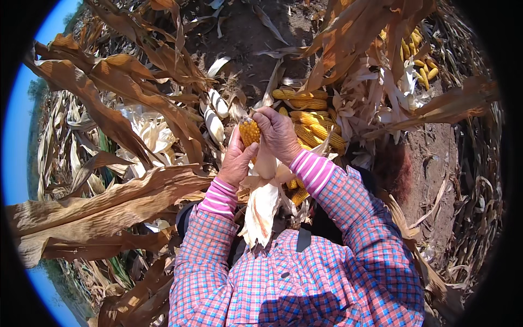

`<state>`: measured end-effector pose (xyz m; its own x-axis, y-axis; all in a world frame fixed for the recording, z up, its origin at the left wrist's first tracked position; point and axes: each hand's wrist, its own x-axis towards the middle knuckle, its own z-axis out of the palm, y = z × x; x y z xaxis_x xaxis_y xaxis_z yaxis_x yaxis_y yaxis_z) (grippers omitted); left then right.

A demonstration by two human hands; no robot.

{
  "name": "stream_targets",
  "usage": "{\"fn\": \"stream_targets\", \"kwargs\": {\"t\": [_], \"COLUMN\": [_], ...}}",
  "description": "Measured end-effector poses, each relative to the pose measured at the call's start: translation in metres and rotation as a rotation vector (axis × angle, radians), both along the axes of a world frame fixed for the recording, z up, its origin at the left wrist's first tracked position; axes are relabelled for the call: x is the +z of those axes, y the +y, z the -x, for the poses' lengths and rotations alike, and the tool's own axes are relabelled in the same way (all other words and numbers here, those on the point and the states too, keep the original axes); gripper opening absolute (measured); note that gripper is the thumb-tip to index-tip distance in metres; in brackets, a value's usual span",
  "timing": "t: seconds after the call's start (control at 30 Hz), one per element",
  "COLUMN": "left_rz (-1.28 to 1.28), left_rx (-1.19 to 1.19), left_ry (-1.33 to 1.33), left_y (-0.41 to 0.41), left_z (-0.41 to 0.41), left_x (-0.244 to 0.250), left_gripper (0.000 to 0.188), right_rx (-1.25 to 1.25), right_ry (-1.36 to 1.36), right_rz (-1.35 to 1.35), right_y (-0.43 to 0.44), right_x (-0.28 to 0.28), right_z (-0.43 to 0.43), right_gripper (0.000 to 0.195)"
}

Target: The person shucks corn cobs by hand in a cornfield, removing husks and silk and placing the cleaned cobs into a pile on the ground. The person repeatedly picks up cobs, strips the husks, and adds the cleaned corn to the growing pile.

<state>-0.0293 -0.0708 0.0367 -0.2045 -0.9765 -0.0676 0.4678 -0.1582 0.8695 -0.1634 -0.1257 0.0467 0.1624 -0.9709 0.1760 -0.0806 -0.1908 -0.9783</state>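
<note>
My left hand [237, 160] grips a yellow corn cob [249, 133] in front of my chest, its kernels bare at the upper end. Close beside it, my right hand [278, 133] pinches husk near the cob's tip. Pale, peeled-back husk leaves [260, 208] hang below the cob toward my shirt. The lower part of the cob is hidden by my left thumb and the husk. Just past my right hand lies a pile of husked corn cobs [312, 124] on the ground, partly covered by my right wrist and loose husk.
Dry corn leaves [118, 204] reach in from the left, and others [355, 36] hang at the upper right. A second heap of cobs [423, 61] lies farther right. Discarded pale husks [153, 133] lie at left. Bare soil [249, 45] shows ahead.
</note>
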Motion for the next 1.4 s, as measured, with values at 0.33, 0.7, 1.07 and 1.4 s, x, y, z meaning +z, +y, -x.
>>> {"fn": "stream_targets", "kwargs": {"t": [0.33, 0.7, 1.07, 1.4], "left_rz": [0.103, -0.026, -0.099, -0.068], "left_rx": [0.15, 0.286, 0.268, 0.332], "left_ry": [-0.24, 0.016, 0.207, 0.124], "left_y": [0.002, -0.006, -0.007, -0.019], "left_z": [0.006, 0.012, 0.001, -0.021], "left_x": [0.006, 0.007, 0.011, 0.007], "left_gripper": [0.061, 0.048, 0.041, 0.039], "right_rx": [0.045, 0.142, 0.22, 0.306], "right_ry": [-0.227, -0.24, 0.102, 0.063], "right_rz": [-0.087, -0.184, 0.037, 0.0], "right_y": [-0.004, -0.008, -0.011, -0.006], "right_x": [0.007, -0.019, 0.003, -0.005], "right_z": [-0.01, -0.016, -0.003, 0.001], "right_gripper": [0.016, 0.017, 0.026, 0.011]}}
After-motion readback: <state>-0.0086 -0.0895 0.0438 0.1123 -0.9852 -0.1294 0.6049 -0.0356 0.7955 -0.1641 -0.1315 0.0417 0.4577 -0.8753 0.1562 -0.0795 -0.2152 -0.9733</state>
